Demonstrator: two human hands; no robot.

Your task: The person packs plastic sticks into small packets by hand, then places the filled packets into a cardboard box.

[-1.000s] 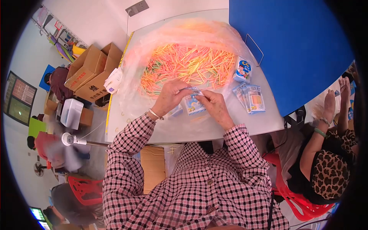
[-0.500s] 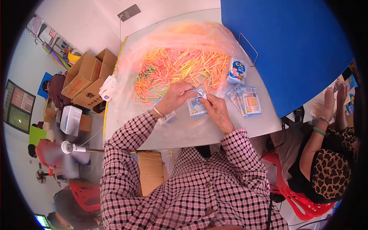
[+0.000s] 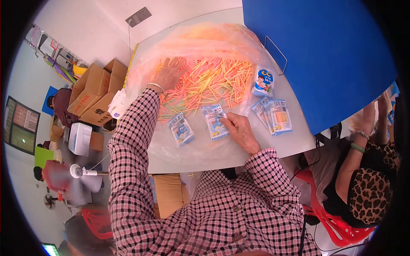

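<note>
white table [image 3: 301, 139], blue panel [image 3: 316, 55] at its right, loose pink and yellow sticks [image 3: 213, 79] heaped on clear plastic film [image 3: 200, 40]. held packet [image 3: 213, 123] sits near side of the heap, between the other loose packet [image 3: 181, 129] and the fanned packets [image 3: 280, 117]. right hand [image 3: 241, 133] has its right edge pinched thumb-to-fingers; left hand [image 3: 168, 77] is palm down at the heap's left part, fingers spread. wide view, so can't tell if the left has any sticks or if the packet's far end is open. risks, my read: film looks loose, so a sweep by the left hand could drag it and shift both packets; a hard pinch could crease the held one; pressing down could snap thin sticks. long axis runs near-to-far, far end leaning left, one striped end facing the heap, the other the near table edge.
</note>
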